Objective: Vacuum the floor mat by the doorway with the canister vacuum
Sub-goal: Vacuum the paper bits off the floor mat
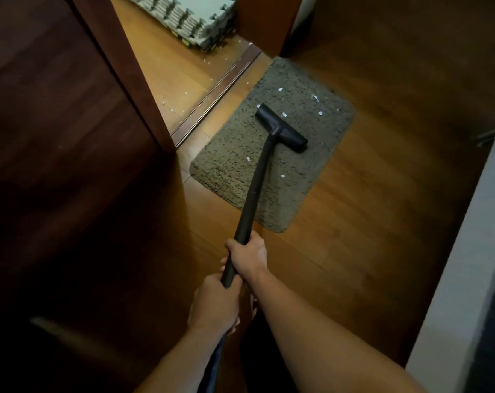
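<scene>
Hose (215, 357): dark and flexible, running down out of view below the nearer hand. The canister itself is not in view.

Left hand (215, 303): fingers wrapped round the near end of the wand.

Right hand (247, 255): fist closed round the wand just ahead of the left.

Wand (256, 191): black rigid tube with a smooth finish, likely light. It is best held as now, two hands spaced along the near end for leverage.

Floor nozzle (281, 127): wide black head, set flat on the mat's middle.

Floor mat (232, 168): grey-brown shag, soft and probably light. It may bunch or slide on the wooden floor (368, 208) under suction, so short strokes are advised.

Paper scraps (315, 97): white bits, some beyond the nozzle and two nearer.

Open door (70, 137): dark wood, left.

Threshold strip (215, 93): just beyond the mat.

Foam tiles (189, 18): stacked past the doorway.
</scene>
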Demonstrator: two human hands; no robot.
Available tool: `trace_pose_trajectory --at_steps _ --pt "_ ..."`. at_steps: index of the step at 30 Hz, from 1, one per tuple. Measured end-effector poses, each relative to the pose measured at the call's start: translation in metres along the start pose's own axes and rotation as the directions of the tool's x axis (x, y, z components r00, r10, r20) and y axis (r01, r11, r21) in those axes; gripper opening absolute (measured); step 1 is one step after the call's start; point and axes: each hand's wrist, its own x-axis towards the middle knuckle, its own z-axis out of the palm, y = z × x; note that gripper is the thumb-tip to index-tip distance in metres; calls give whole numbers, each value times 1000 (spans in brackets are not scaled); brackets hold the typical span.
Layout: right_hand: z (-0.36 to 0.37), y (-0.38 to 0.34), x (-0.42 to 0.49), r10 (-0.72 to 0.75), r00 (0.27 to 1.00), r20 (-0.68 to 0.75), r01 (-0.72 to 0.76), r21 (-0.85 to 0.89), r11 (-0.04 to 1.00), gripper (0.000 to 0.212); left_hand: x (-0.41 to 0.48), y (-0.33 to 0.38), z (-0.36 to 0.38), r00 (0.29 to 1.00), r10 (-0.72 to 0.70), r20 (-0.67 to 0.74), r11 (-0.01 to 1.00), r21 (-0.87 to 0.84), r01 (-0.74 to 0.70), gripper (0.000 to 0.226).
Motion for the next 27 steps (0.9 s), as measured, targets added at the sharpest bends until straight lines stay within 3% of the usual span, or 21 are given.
trace_pose_trajectory --at_steps 17,22,27 --pt "-77 -90 105 -32 999 -39 29 -74 997 19 58 134 53 1000 -14 -11 998 -67 13 30" --pt "-80 -93 102 -33 998 -53 28 -84 996 23 55 137 54 999 -32 8 994 -107 32 30" --pt "-65 -69 79 -4 999 -44 1 -74 997 23 42 104 45 999 -29 -20 999 -14 29 32"
